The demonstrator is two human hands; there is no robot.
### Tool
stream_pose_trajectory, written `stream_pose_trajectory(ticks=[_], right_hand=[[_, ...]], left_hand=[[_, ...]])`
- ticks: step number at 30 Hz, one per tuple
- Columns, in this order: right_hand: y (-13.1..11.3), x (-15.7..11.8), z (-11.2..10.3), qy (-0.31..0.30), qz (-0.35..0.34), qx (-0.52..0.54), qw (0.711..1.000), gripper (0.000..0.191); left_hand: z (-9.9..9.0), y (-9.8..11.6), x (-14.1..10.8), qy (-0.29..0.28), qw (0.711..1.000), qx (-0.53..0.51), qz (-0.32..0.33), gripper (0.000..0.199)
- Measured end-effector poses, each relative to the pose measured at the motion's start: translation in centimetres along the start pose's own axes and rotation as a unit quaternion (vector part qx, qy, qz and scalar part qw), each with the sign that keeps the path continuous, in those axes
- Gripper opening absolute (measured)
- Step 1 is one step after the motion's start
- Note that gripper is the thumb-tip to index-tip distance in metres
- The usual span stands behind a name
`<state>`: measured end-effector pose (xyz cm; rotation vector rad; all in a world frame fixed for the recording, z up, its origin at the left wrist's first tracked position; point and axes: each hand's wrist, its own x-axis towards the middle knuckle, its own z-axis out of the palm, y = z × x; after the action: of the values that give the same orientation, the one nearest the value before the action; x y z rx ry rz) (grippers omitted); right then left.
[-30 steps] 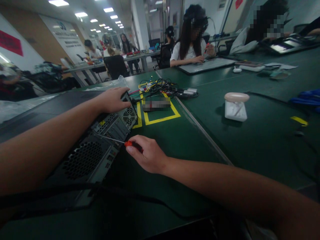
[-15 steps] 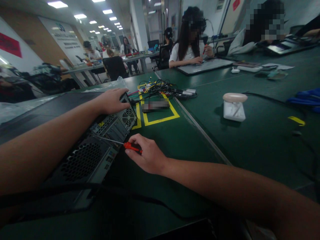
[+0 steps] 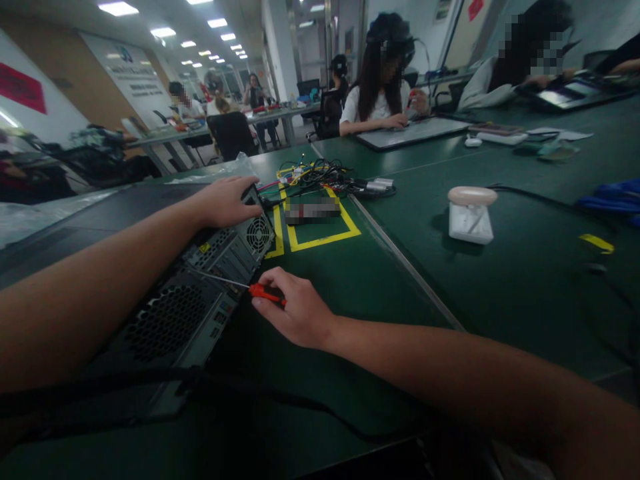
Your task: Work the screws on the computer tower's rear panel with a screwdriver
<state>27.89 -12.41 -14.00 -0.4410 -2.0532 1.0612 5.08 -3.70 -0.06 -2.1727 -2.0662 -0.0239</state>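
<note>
A black and grey desktop computer case (image 3: pixel 165 327) lies on the left, its rear panel with vents and slots facing me. My left hand (image 3: pixel 231 202) is closed over the upper far corner of the case, thumb along the edge. In my right hand (image 3: pixel 303 312) is a screwdriver (image 3: pixel 263 291) with a red and black handle, pinched between thumb and fingers. Its thin metal shaft reaches to the rear panel, near the slot covers. Where exactly the tip meets the panel is too dark to tell.
A tangle of cables (image 3: pixel 325 175) lies beyond the case, by yellow tape (image 3: pixel 325 241) on the green table. A small white box (image 3: pixel 470 225) stands to the right, with blue gloves or cloth (image 3: pixel 613 200) farther out. A dark strap crosses the foreground. People sit working across the table.
The view has shifted very slightly. Both hands keep their places on the case and the screwdriver, with no clear movement of either.
</note>
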Motion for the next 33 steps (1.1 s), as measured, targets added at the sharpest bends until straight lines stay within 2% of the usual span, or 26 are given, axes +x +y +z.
stream_pose_trajectory(ticks=[13,22,29,33], right_hand=[[-0.14,0.06,-0.12,-0.006,0.011,0.001,1.0,0.019],[0.04,0.1,0.0,0.0,-0.019,-0.006,1.0,0.023],[-0.01,0.08,0.02,-0.007,-0.011,0.011,1.0,0.025],[-0.21,-0.07,-0.05,-0.002,0.019,0.032,0.999,0.033]], left_hand=[[0.05,-0.06,0.07,0.002,1.0,-0.007,-0.002,0.085],[0.09,-0.08,0.02,0.005,1.0,-0.003,0.001,0.086],[0.02,0.08,-0.03,0.002,1.0,0.001,-0.001,0.086],[0.03,0.06,-0.09,0.004,1.0,-0.001,-0.006,0.087]])
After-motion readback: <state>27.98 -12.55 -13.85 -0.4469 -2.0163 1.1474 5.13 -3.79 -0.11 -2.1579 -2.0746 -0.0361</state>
